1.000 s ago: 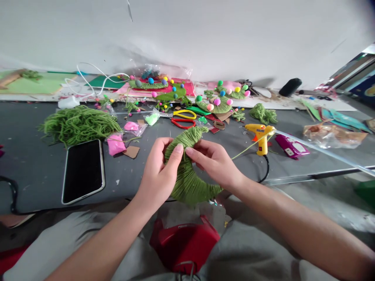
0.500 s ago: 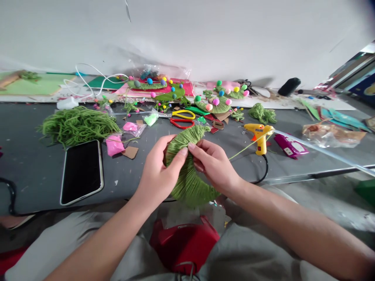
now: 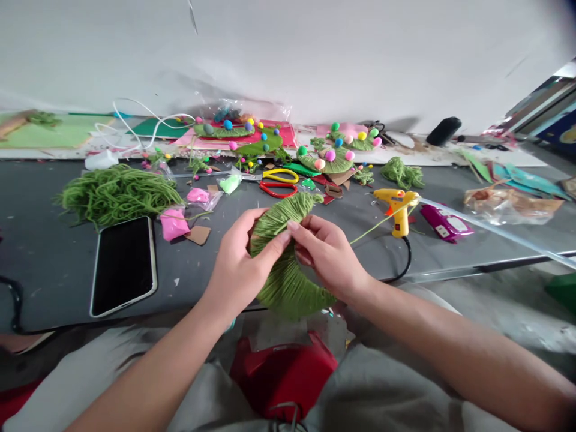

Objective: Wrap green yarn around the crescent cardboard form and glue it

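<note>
1. The left hand (image 3: 238,255) and right hand (image 3: 332,257) are pinching a green yarn-wrapped crescent (image 3: 290,291).
2. They are holding it at the near edge of the grey tabletop (image 3: 189,264).
3. A yellow plastic glue gun (image 3: 400,227) is lying beyond the right hand.

"What's on the left of the table (image 3: 193,264)?"
"A smartphone (image 3: 123,264), screen dark, a pink packet (image 3: 174,224) near its top corner and a cardboard scrap (image 3: 198,234) just beside that"
"Farther back?"
"Scissors (image 3: 262,178), one handle yellow, one red (blades pointing left)"
"And on the right?"
"A yellow glue gun (image 3: 399,225) with a black cord (image 3: 408,258), near a purple power strip (image 3: 446,223)"
</note>
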A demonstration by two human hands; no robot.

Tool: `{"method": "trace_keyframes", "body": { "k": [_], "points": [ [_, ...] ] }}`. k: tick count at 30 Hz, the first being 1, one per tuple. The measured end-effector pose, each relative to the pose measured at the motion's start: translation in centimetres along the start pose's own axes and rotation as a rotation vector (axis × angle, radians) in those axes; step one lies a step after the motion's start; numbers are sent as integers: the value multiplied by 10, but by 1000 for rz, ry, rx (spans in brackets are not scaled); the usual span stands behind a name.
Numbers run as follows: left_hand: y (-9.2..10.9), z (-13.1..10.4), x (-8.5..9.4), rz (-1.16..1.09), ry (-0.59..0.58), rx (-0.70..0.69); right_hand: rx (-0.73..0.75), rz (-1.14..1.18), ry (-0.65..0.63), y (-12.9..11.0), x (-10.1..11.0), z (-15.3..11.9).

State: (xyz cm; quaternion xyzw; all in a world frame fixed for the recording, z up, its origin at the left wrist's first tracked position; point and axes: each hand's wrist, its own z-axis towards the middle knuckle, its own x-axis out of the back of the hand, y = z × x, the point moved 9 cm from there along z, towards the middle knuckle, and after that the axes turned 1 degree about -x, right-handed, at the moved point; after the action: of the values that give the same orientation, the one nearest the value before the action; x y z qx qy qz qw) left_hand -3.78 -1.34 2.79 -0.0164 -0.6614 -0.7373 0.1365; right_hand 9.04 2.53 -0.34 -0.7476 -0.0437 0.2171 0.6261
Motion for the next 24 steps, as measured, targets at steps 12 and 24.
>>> {"method": "trace_keyframes", "body": {
  "k": [12,24],
  "points": [
    [-3,3,9,-10,129,6,81,-106,-23,-4,-2,-2],
    [-19,8,22,-254,-41,189,54,-446,-474,-7,-3,1]
  ]
}}
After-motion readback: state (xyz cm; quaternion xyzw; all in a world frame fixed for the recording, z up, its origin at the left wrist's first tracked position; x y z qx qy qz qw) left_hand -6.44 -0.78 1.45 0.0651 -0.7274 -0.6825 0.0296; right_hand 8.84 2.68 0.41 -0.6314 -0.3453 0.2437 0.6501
